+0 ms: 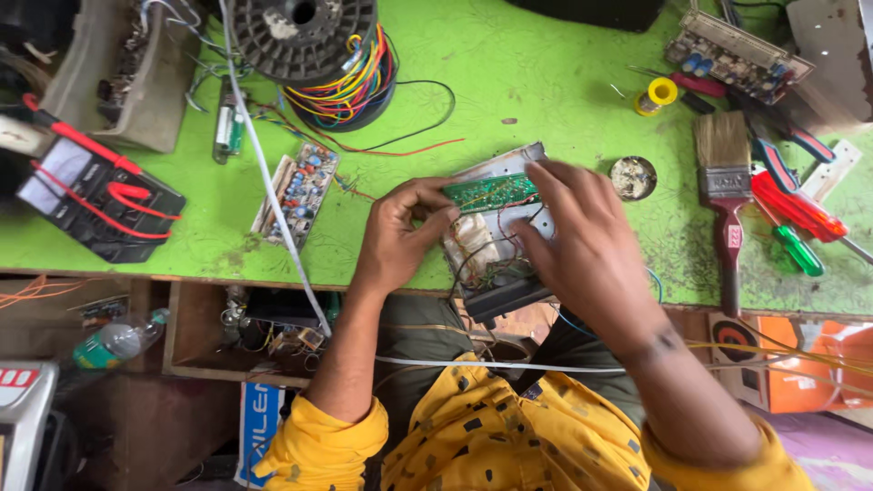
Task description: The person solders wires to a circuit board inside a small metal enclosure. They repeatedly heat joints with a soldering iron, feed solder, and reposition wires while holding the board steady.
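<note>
A small metal chassis (496,168) with a green circuit board (491,193), a taped white block and loose wires lies at the near edge of the green workbench (546,91). My left hand (400,236) grips the left end of the green board, fingers curled on it. My right hand (577,241) covers the right side of the chassis, fingers spread over the board's far end. A black part (505,298) hangs from the device over the bench edge.
A multimeter with red leads (91,195) sits left. A bare circuit board (298,189), a wire spool (314,45), a solder tin (633,177), a paintbrush (725,191), screwdrivers (796,214) and another board (732,55) lie around. A white cable (268,182) crosses the bench.
</note>
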The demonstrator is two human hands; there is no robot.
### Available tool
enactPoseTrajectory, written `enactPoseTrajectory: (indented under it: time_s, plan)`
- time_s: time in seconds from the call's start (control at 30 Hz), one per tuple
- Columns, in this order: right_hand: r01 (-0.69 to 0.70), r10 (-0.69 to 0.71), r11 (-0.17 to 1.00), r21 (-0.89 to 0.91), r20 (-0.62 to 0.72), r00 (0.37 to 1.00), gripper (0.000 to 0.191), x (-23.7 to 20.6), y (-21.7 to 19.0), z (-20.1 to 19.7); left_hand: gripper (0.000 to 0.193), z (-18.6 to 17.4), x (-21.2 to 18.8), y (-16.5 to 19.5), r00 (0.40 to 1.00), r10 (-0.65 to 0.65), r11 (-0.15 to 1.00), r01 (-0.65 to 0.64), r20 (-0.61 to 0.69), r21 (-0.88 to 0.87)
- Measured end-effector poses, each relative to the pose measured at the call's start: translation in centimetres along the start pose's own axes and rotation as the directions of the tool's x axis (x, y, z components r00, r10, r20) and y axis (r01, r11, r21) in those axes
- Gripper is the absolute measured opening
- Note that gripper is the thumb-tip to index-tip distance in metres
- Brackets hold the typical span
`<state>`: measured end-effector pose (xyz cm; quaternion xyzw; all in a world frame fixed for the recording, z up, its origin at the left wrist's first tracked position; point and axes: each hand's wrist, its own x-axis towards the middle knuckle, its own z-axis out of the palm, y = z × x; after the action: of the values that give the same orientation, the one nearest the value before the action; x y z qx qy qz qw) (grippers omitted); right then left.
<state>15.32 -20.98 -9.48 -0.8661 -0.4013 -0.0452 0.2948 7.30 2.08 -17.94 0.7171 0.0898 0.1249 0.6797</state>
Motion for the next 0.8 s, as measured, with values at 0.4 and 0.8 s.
enactPoseTrajectory:
  time_s: [0.4,0.8]
  plan:
    - [0.272,-0.240,0.929,-0.250,0.153,0.959,0.019,0.5,-6.8,2.2,0.007,0.0,0.3,-0.6,0.991,-0.118,0.993,0.116,-0.067,-0.028]
    - [-0.187,0.605,0.768,0.613,-0.597,0.526,0.025,-18.5,13.9,-9.1,0.011,0.0,-0.7,-0.5,0.977,0.203,0.959,-0.186,-0.062,0.214]
